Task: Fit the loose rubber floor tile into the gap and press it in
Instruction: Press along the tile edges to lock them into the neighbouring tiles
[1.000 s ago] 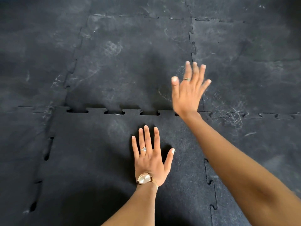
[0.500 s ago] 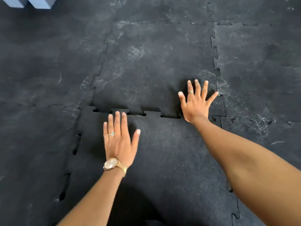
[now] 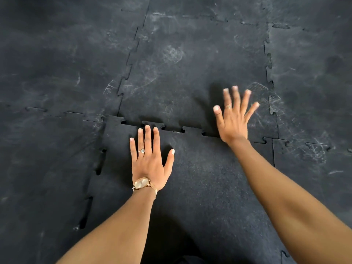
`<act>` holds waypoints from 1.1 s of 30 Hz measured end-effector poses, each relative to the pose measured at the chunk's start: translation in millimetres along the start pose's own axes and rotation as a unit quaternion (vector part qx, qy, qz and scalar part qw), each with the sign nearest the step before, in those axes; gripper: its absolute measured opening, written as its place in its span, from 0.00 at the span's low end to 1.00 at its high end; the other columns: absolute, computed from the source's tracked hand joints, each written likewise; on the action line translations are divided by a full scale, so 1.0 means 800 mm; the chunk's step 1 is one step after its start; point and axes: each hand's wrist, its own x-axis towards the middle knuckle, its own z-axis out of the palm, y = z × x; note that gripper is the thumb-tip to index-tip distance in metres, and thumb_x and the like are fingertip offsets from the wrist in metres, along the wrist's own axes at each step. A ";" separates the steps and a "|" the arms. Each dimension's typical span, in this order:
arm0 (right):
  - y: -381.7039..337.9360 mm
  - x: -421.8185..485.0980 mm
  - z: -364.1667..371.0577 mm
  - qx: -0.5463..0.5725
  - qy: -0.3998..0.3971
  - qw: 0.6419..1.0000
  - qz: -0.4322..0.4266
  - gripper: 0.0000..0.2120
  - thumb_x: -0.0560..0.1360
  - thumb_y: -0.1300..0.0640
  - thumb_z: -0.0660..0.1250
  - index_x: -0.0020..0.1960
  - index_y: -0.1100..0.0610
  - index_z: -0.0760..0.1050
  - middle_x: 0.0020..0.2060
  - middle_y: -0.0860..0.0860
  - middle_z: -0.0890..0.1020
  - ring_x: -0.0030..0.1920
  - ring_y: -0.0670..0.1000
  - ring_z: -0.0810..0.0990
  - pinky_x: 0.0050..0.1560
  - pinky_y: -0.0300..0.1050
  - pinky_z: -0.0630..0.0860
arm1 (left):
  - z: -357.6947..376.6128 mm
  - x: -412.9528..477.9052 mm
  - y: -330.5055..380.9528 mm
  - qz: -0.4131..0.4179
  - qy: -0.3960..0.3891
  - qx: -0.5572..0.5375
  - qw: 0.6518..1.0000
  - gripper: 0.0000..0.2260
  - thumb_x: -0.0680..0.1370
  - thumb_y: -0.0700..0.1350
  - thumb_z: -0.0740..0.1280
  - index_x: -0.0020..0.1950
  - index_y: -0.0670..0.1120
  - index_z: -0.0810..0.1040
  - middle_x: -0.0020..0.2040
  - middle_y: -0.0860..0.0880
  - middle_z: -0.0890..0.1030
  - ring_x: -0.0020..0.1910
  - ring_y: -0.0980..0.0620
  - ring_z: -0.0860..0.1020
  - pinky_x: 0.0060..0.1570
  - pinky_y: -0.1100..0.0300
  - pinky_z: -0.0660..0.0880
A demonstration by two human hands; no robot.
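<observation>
The loose rubber floor tile (image 3: pixel 205 180) is black with jigsaw edges and lies in the gap among matching tiles. Small dark slots still show along its far seam (image 3: pixel 171 128) and its left seam (image 3: pixel 99 164). My left hand (image 3: pixel 150 161), with a ring and a gold watch, lies flat and spread on the tile near its far edge. My right hand (image 3: pixel 234 119) hovers open and blurred over the far seam near the tile's right corner, fingers spread, holding nothing.
Scuffed black rubber tiles (image 3: pixel 190 63) surround the loose one on the far, left and right sides, with white shoe marks (image 3: pixel 173 54) on them. The right seam (image 3: pixel 274 149) looks closed. My forearms cross the near part of the tile.
My right hand lifted off the far seam and is now raised and blurred. My left hand stays flat near the far edge. The camera view shifted a little.
</observation>
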 end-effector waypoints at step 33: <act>-0.110 0.003 0.030 -0.045 -0.063 0.997 0.023 0.35 0.79 0.36 0.37 0.79 0.56 0.46 0.79 0.54 0.45 0.77 0.58 0.37 0.70 0.73 0.41 | -0.006 0.009 -0.075 0.028 0.032 0.011 0.999 0.30 0.81 0.58 0.48 0.79 0.42 0.56 0.78 0.41 0.58 0.78 0.41 0.52 0.76 0.41 0.49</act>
